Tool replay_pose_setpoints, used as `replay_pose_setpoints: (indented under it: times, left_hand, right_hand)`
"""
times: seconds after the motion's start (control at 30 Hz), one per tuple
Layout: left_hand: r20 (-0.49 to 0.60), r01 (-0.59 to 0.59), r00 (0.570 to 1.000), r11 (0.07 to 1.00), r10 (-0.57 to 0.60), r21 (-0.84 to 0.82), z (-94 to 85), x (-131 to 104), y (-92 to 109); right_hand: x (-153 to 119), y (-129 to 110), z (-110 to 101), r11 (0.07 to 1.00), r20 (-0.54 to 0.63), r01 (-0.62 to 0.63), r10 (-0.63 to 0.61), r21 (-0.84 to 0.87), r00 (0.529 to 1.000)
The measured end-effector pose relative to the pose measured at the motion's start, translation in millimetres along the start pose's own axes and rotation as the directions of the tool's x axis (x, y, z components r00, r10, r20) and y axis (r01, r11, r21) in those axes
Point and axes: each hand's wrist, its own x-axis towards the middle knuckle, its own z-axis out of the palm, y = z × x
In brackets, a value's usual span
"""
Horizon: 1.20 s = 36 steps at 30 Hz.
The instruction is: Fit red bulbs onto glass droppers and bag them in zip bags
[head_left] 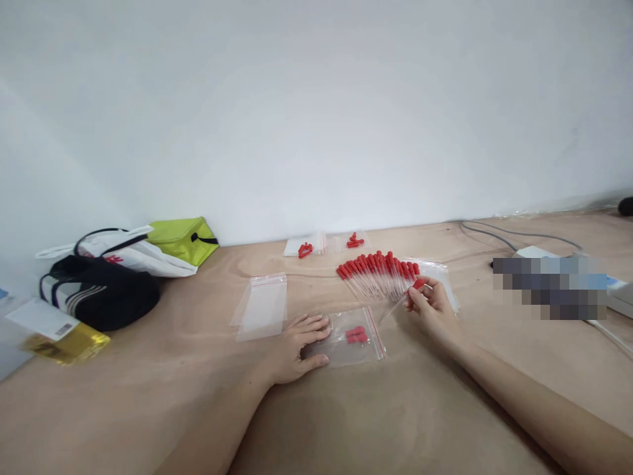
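Note:
My left hand (299,346) lies with fingers spread over the left part of a clear zip bag (336,356) edged with a red line. A few droppers with red rubber bulbs (356,334) are inside that bag, bulbs toward its zip end. Just right of the bag, my right hand (432,310) pinches one glass dropper (394,308) by its red bulb, its thin tip pointing down and left. Beyond both hands is a fanned row of red-bulbed droppers (378,267), their clear tubes pointing toward me.
Flat zip bags (264,307) lie at left, with more bags (440,277) behind my right hand. Red bulbs (305,249) rest near the wall. A black cap (101,287), white bag (168,264) and lime-green pouch (185,241) sit at left. Grey cables (519,232) run at right.

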Motion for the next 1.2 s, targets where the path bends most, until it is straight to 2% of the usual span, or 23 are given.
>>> replay_pose_setpoints:
  times: [0.13,0.33,0.47,0.57,0.67,0.77,0.93,1.07,1.13,1.2]
  left_hand:
    - [0.004,-0.002,1.0,1.0,0.002,0.011,1.1,0.3,-1.5]
    - [0.001,-0.003,1.0,1.0,0.003,0.014,0.8,-0.1,0.6]
    - [-0.014,0.004,1.0,1.0,-0.004,0.011,0.6,-1.6,2.1]
    - [-0.033,0.024,0.999,1.0,-0.024,0.005,0.5,-2.7,2.8]
    - [-0.032,0.027,0.999,1.0,-0.027,0.002,-0.1,-2.8,3.7]
    - [-0.026,0.025,0.999,1.0,-0.025,0.005,-0.6,-2.0,4.0]
    - [-0.018,0.026,1.0,0.999,-0.026,0.019,0.1,-1.4,3.1]
    - [-0.024,0.025,0.999,1.0,-0.025,0.014,-0.1,-1.8,3.4]
    - [-0.022,0.019,1.0,1.0,-0.019,0.015,-0.3,-1.6,3.6]
    - [-0.021,0.004,1.0,1.0,-0.004,0.021,-0.1,-1.3,3.0]
  right_hand:
    - [-7.7,6.2,4.8,0.995,-0.037,-0.066,0.069,0.072,0.997]
    - [-14.0,9.4,23.5,0.985,-0.018,-0.13,0.133,0.114,0.991]
    - [-21.4,9.9,29.7,0.97,0.062,-0.213,0.207,0.119,0.976]
    - [-25.9,5.8,29.2,0.971,0.185,-0.238,0.237,-0.016,0.954]
    - [-28.1,1.8,27.9,0.962,0.33,-0.212,0.259,-0.171,0.908]
    - [-27.4,1.1,29.9,0.958,0.422,-0.17,0.257,-0.232,0.869]
    - [-26.7,3.3,39.6,0.964,0.489,-0.123,0.228,-0.237,0.842]
    - [-26.1,5.6,42.6,0.935,0.549,-0.114,0.293,-0.335,0.783]
    - [-20.7,6.7,40.0,0.913,0.578,-0.062,0.306,-0.402,0.757]
    - [-10.4,6.5,36.7,0.882,0.565,0.041,0.264,-0.469,0.782]
